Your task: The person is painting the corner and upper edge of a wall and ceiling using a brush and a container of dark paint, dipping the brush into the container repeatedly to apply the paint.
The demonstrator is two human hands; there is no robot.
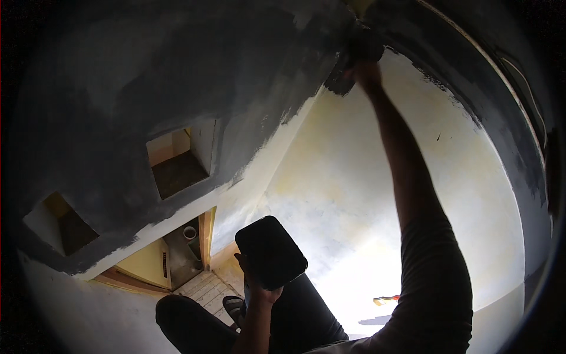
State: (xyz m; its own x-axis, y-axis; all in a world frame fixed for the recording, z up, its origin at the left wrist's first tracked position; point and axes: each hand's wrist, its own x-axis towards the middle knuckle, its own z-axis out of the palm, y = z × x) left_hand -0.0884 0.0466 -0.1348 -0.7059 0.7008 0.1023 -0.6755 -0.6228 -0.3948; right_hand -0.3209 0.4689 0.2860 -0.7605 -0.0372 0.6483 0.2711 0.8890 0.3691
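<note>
My left hand grips a black rectangular tub with rounded corners, held above my thigh. Its inside is too dark to make out. High up at the wall corner, my right hand reaches out with the arm stretched and the fingers closed. Whatever it holds blends into the dark paint around it, so its kind is hidden. That dark paint ends raggedly against the pale wall. The left wall is mostly dark grey, with a pale strip along its lower edge.
Two square recesses open in the left wall. Below lie a doorway, a yellow door, a white bucket and a planked floor. A paintbrush with a reddish handle is near my right elbow. A cable runs along the right.
</note>
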